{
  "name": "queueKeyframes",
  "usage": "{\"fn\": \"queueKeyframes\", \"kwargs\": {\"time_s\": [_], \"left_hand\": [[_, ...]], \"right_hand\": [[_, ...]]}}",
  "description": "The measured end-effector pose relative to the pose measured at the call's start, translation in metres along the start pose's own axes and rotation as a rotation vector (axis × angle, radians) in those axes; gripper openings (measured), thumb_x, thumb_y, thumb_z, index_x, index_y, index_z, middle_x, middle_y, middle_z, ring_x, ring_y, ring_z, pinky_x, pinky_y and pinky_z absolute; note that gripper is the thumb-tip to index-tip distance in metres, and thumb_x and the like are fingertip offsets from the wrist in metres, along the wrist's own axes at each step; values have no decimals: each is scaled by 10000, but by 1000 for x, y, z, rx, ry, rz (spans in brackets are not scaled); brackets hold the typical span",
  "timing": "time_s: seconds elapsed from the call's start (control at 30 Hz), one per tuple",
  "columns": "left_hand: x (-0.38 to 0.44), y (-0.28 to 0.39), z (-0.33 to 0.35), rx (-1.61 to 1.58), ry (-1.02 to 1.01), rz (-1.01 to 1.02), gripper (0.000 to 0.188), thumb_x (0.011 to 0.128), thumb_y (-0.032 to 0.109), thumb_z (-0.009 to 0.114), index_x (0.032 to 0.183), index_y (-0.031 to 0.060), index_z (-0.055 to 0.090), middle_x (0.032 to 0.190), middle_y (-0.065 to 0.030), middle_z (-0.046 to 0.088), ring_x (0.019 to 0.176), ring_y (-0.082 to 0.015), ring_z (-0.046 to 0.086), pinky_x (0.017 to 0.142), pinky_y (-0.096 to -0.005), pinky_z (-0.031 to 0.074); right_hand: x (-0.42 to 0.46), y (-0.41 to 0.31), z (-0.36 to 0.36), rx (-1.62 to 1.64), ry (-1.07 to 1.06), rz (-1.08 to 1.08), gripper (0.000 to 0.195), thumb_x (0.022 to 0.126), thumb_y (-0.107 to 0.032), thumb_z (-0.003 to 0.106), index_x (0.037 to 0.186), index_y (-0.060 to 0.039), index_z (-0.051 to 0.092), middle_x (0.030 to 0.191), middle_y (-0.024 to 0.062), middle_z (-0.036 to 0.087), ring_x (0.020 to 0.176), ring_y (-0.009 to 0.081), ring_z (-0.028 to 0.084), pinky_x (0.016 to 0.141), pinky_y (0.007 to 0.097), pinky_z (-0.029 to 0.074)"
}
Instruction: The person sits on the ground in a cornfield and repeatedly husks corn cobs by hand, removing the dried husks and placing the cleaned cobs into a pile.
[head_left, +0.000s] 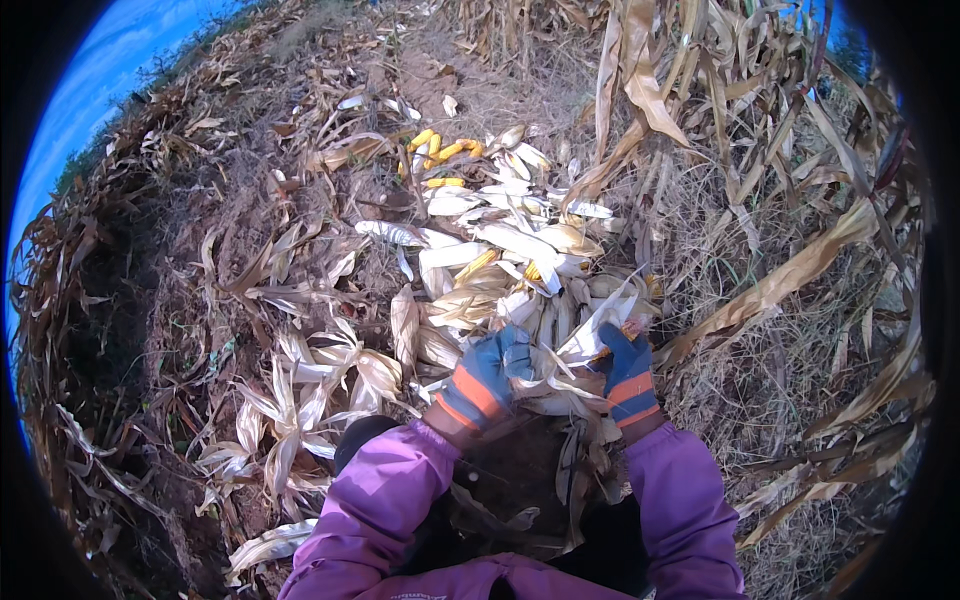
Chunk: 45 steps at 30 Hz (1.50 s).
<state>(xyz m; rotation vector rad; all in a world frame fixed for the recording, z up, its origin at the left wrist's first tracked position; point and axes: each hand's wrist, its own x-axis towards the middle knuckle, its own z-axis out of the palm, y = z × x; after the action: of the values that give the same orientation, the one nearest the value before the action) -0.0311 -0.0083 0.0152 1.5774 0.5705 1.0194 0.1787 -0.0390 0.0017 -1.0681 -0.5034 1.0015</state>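
Observation:
My right hand (628, 367), in a blue-grey and orange work glove, grips an ear of corn (631, 330). Some of its reddish-yellow kernels show beside the thumb, and pale dry husk (596, 334) spreads from it to the left. My left hand (487, 371), gloved alike, is closed on loose husk leaves (551, 379) between the two hands; its fingertips are partly hidden. Just beyond both hands lies a heap of corn ears in whitish husks (517, 240), with yellow kernels (478, 265) exposed in places.
Husked yellow ears (450, 152) lie on the soil past the heap. Peeled-back empty husks (300, 420) are strewn at the left. Dry standing corn stalks (645, 82) rise at the upper right, and a long dry leaf (780, 289) slants in from the right over dry grass.

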Motion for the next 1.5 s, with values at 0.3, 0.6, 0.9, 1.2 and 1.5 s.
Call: {"fn": "queueKeyframes", "kwargs": {"time_s": [0.3, 0.6, 0.9, 1.2, 1.5], "left_hand": [[1, -14, 19, -592, 232, -457, 102, 856, 140, 512, 844, 39, 519, 641, -5, 492, 529, -104, 443, 504, -202, 361], [-4, -35, 28, 723, 107, 238, 462, 695, 298, 698, 1028, 10, 557, 967, -132, 568, 934, -236, 523, 819, -323, 414], [-10, -36, 51, -45, -199, -110, 315, 800, 226, 630, 1035, 28, 564, 955, -55, 592, 823, -103, 514, 756, -268, 433], [-13, -73, 49, -188, -309, -452, 301, 790, 127, 638, 1068, 55, 544, 938, 2, 590, 813, -61, 506, 727, -226, 444], [-16, -74, 65, -36, -229, -370, 288, 774, 153, 653, 1026, 48, 558, 939, -45, 603, 829, -102, 542, 735, -263, 455]], "right_hand": [[-8, -9, 4, -141, -110, -110, 270, 709, -92, 659, 952, -34, 555, 822, 8, 575, 677, 98, 553, 560, 238, 451], [-12, 1, 7, -161, -218, -183, 282, 697, -43, 653, 956, -31, 542, 835, 12, 571, 704, 96, 544, 601, 242, 458], [-21, -1, 16, -187, -237, -159, 280, 699, -37, 645, 952, -31, 525, 835, 26, 567, 707, 101, 543, 602, 242, 461], [-20, 14, 8, -260, -279, -195, 283, 724, -37, 628, 980, -35, 508, 864, 19, 546, 753, 81, 509, 656, 231, 449], [-12, -7, -1, -265, -342, -29, 285, 733, -31, 605, 1006, -38, 519, 800, 34, 585, 620, 124, 570, 508, 248, 472]]}}
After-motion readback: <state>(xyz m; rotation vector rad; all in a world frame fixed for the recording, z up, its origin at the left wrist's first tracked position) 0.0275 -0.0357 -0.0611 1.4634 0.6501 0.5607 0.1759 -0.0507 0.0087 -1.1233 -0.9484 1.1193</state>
